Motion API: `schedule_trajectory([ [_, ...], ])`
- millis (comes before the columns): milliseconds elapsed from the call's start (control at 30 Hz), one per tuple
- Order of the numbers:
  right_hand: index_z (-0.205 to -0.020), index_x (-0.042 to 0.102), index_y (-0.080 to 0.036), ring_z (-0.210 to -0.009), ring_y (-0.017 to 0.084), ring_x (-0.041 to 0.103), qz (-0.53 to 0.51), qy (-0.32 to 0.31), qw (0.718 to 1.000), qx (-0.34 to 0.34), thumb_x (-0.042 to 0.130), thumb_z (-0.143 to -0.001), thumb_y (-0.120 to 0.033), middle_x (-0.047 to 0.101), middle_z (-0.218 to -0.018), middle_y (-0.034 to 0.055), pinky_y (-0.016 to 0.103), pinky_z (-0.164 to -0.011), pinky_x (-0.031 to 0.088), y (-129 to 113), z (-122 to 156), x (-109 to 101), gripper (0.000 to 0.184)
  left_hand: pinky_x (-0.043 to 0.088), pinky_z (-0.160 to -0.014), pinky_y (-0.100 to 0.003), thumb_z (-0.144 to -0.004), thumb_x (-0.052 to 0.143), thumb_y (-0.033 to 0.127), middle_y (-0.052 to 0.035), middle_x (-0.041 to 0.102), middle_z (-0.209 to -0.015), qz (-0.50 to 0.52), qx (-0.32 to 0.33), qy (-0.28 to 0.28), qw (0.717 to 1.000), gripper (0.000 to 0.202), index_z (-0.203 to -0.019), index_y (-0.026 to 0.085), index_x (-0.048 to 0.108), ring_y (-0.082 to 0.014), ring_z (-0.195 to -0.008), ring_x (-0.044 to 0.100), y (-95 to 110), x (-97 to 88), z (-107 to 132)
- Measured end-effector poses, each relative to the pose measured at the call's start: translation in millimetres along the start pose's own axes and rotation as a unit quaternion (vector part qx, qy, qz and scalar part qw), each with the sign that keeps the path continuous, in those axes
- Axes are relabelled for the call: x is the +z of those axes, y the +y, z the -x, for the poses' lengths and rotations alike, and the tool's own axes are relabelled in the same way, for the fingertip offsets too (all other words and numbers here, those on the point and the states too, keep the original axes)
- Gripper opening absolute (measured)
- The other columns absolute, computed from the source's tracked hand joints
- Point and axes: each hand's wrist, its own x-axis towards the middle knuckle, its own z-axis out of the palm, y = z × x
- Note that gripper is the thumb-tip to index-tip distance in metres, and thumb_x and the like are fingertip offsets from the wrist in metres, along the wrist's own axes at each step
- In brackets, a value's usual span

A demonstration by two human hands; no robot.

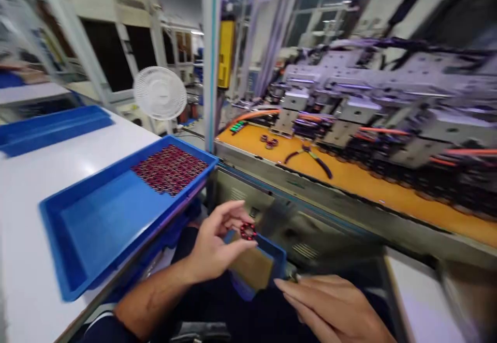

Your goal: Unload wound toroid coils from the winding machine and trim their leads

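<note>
While left hand [215, 242] pinches | ring [243, 231] | between thumb and fingers

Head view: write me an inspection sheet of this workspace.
Surface: white table bearing a blue tray; orange machine bed to the right.
Job's things: ring with red windings; red-and-dark parts packed at the tray's far end.
Clutter: pliers and loose rings on the bed.
Hands: left hand pinches the ring between thumb and fingers; right hand is blurred, its hold unclear.
Cables: orange cables or hoses along the machine.
Surroundings: white fan, yellow box.
</note>
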Motion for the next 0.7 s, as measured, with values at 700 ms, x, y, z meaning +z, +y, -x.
schedule_trajectory([
  [700, -0.078, 0.057, -0.02, -0.07, 0.011, 0.05, -0.531, 0.113, 0.755, 0.367, 0.072, -0.086, -0.042, 0.054, -0.074, -0.003, 0.023, -0.067, 0.042, 5.5, -28.0, 42.7, 0.028, 0.06, -0.082, -0.021, -0.077, 0.073, -0.002, -0.0067, 0.072, -0.113, 0.03, 0.007, -0.091, 0.995, 0.073, -0.138, 0.03, 0.048, -0.0125, -0.091, 0.072, -16.5, 7.6, -7.1],
])
